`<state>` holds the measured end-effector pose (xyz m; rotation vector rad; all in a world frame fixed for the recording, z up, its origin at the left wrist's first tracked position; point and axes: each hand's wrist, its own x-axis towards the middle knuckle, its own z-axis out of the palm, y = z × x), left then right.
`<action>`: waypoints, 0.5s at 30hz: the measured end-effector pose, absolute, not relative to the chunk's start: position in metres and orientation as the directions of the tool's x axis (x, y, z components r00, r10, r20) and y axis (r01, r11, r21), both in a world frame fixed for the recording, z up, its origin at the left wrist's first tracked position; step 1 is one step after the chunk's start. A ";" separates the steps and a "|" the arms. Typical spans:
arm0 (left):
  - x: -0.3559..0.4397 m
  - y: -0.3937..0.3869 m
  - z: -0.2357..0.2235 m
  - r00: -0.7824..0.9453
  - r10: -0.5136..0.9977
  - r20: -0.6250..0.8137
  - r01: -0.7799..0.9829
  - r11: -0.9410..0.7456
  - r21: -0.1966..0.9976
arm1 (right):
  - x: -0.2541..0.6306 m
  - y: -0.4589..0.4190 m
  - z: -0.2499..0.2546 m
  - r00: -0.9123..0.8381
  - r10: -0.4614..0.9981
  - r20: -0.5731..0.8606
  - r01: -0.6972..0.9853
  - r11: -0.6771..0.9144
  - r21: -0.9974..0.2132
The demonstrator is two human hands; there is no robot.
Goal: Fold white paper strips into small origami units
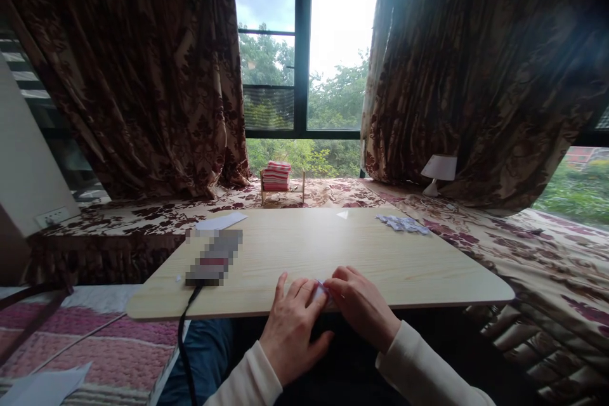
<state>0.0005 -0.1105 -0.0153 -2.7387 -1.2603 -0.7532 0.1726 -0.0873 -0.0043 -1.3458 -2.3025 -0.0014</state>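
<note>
Near the front edge of the light wood-grain table (295,247), a small piece of white paper (320,292) lies between my two hands. My left hand (295,323) rests there with its fingers stretched out over the edge and its thumb apart. Its index fingertip touches the paper. My right hand (359,301) has bent fingers pinched together at the paper's right side. Both hands partly cover the paper, so its full shape is hidden. At the back right of the table sits a cluster of small folded white papers (402,224).
A white triangular scrap (342,214) and a larger white sheet (221,222) lie toward the table's back. A blurred-out device (214,260) with a black cable (182,330) is at the left. Behind are a small lamp (440,168) and a rack of striped cloths (276,176).
</note>
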 end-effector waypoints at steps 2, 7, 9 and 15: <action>0.000 -0.110 -0.015 0.556 0.711 0.431 0.724 -0.669 0.168 | 0.172 -0.088 -0.003 -0.417 0.820 0.391 0.822 0.524 -0.223; -0.001 -0.111 -0.013 0.573 0.717 0.397 0.711 -0.676 0.194 | 0.173 -0.090 -0.005 -0.419 0.818 0.393 0.822 0.526 -0.217; -0.003 -0.111 -0.010 0.574 0.720 0.390 0.706 -0.676 0.211 | 0.173 -0.090 -0.006 -0.419 0.815 0.400 0.819 0.530 -0.221; -0.008 -0.101 -0.002 0.519 0.739 0.429 0.762 -0.628 0.160 | 0.173 -0.089 -0.009 -0.416 0.814 0.407 0.816 0.531 -0.229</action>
